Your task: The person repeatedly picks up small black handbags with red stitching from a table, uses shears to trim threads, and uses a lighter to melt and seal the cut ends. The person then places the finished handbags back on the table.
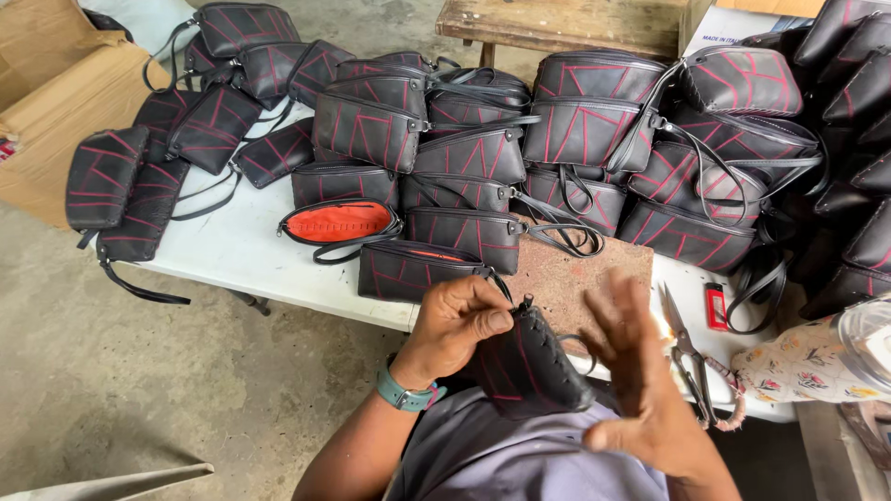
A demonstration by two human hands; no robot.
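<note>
Two hands: left hand pinches a black, pink-stitched pouch by its top; right hand hangs spread, empty.

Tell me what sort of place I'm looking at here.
Probably a small bag-making workshop. Dozens of matching black pouches with red stitching are piled on a white table, scissors lie by the right hand, and the left hand grips one pouch. The floor is bare concrete.

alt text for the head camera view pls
A person's left hand grips a small black pouch with red stitching while the right hand hovers open beside it. Behind them, a white table is heaped with matching pouches, one open showing orange lining; scissors lie at right.
</note>
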